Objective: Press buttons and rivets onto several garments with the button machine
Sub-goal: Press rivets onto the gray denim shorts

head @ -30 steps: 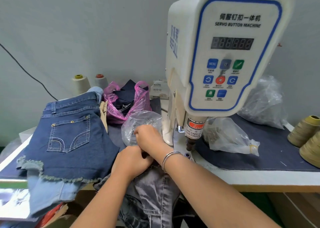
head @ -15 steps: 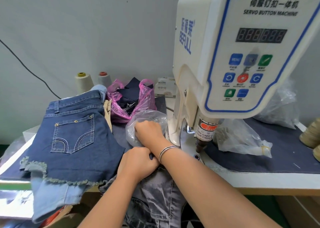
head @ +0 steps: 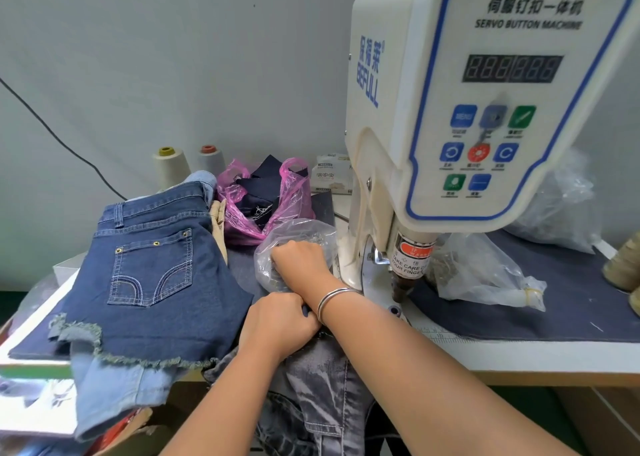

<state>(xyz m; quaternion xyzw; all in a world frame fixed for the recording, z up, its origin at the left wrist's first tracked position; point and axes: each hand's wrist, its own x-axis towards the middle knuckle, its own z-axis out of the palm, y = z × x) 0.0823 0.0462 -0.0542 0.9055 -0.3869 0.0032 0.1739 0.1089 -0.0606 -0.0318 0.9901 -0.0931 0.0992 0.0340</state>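
Reaching into the clear crinkly plastic bag of small metal bits [head: 294, 244], the right hand [head: 300, 262] has fingers curled inside; can't tell if it holds one. Left hand [head: 278, 324] pinches the gray washed denim garment [head: 311, 379] w/ curled fingers, just beside the white button machine [head: 485, 109]. Bits could spill if the bag tips; cloth may slide off.

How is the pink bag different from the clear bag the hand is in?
The pink bag is coloured and holds dark cloth pieces; the clear bag is see-through and holds small metal bits. The pink bag sits untouched nearer the wall; the right hand reaches into the clear bag. Both are crinkly plastic, open, left of the machine.
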